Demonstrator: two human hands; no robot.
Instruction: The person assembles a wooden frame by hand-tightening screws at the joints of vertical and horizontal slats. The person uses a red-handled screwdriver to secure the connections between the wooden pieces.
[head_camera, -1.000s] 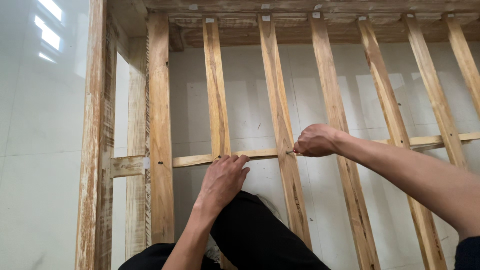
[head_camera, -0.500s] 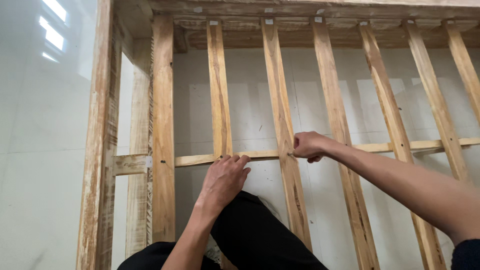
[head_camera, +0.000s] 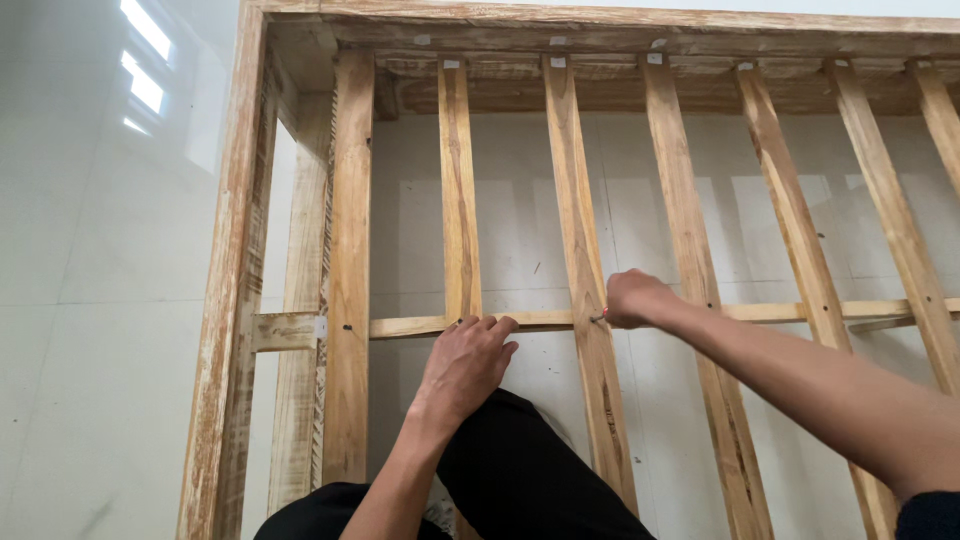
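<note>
The left hand (head_camera: 468, 362) lies open with its fingertips on the thin cross strip (head_camera: 420, 326) of the wooden frame (head_camera: 352, 270); the right hand (head_camera: 634, 298) is closed in a fist against a slat (head_camera: 585, 300). Whether it grips anything cannot be told.

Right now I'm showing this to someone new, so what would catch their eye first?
The wooden slat frame fills the view, lying on a pale glossy floor. At its middle, the left hand rests flat on the thin cross rail, while the right hand, closed in a fist, meets a slat beside it. Black-clad knees sit at the bottom edge.
</note>
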